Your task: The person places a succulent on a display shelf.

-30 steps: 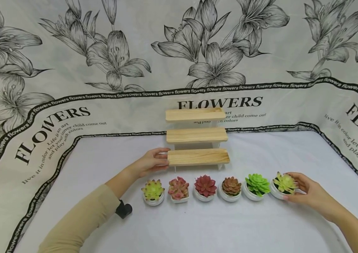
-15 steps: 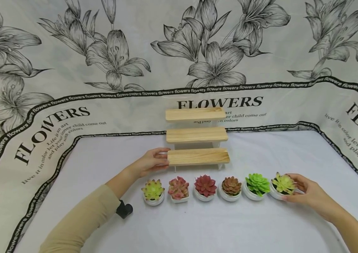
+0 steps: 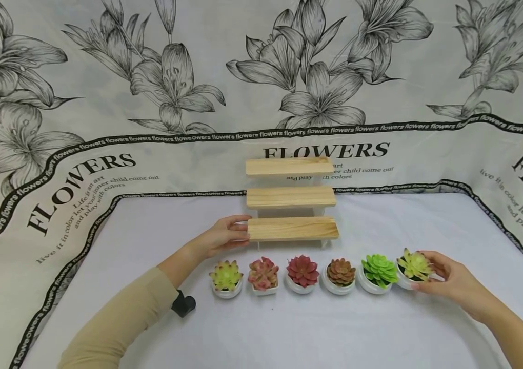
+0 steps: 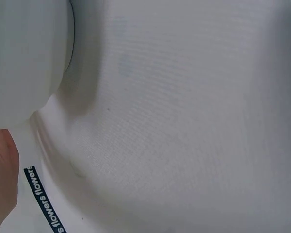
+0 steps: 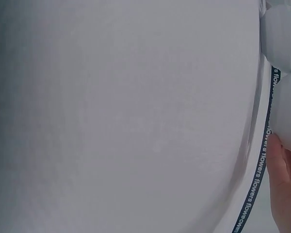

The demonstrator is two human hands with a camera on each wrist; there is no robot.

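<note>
In the head view, my right hand (image 3: 448,277) holds the rightmost potted succulent (image 3: 415,265), yellow-green in a round white pot, between thumb and fingers. Right beside it stands a bright green succulent (image 3: 379,269). Further left in the row are a brown succulent (image 3: 341,271), a dark red one (image 3: 302,270), a pink one (image 3: 263,272) in a square pot and a yellow-green one (image 3: 226,275). My left hand (image 3: 220,237) touches the left end of the three-tier wooden stand's (image 3: 291,229) lowest shelf, its fingers fairly straight; the fingertips are partly hidden. In the right wrist view, fingers touch a white pot (image 5: 287,111).
A black object (image 3: 183,304) shows by the left sleeve (image 3: 123,318). The white tablecloth (image 3: 289,338) covers the table, and a floral curtain (image 3: 197,159) hangs directly behind the stand.
The right hand has shifted the rightmost succulent slightly left, closer to the bright green one. The left hand stays at the shelf end. The head view has shifted slightly.
</note>
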